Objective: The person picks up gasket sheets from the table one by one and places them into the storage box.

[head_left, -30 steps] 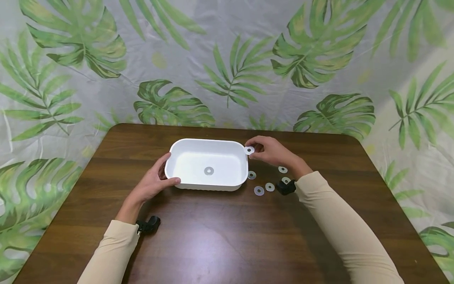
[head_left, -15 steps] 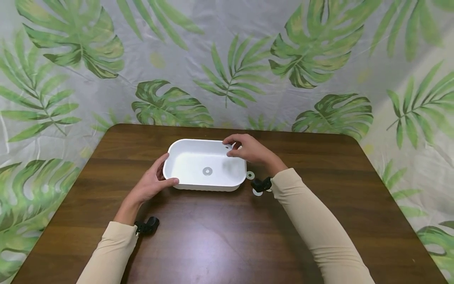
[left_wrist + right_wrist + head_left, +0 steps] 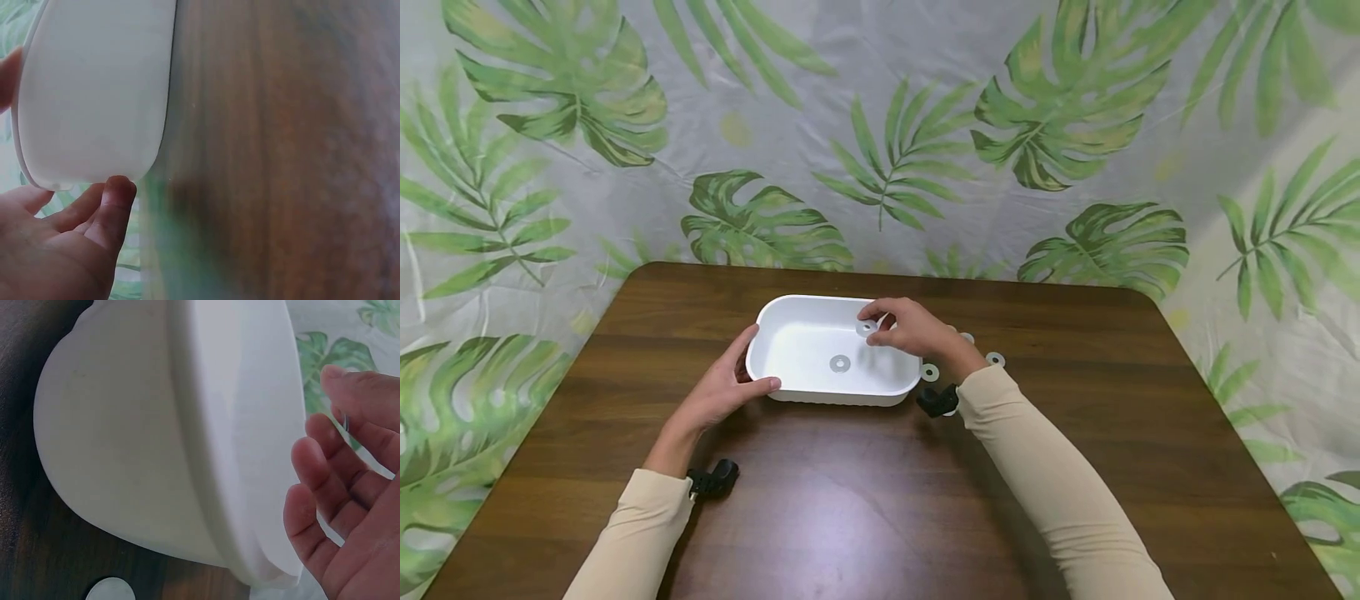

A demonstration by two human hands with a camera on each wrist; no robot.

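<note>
Left hand point(image 3: 718, 387): grips the left end of a white tray point(image 3: 797, 342) on the wooden table point(image 3: 820, 517).
Right hand point(image 3: 917, 327): pinches a washer point(image 3: 861, 332) over the tray's far right part.
Inside: second washer point(image 3: 833, 364) lies flat.

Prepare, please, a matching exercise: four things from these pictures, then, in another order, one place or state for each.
1. Bare left hand
2. Bare right hand
3. White round-cornered tub
4. Pale cloth with green leaves

A. has a flat grey ring on its floor
B. hangs behind the dark brown wooden table
C. pinches a pale holed disc over the tub
D. grips the tub's left end

Right pairs: 1-D, 2-C, 3-A, 4-B
</note>
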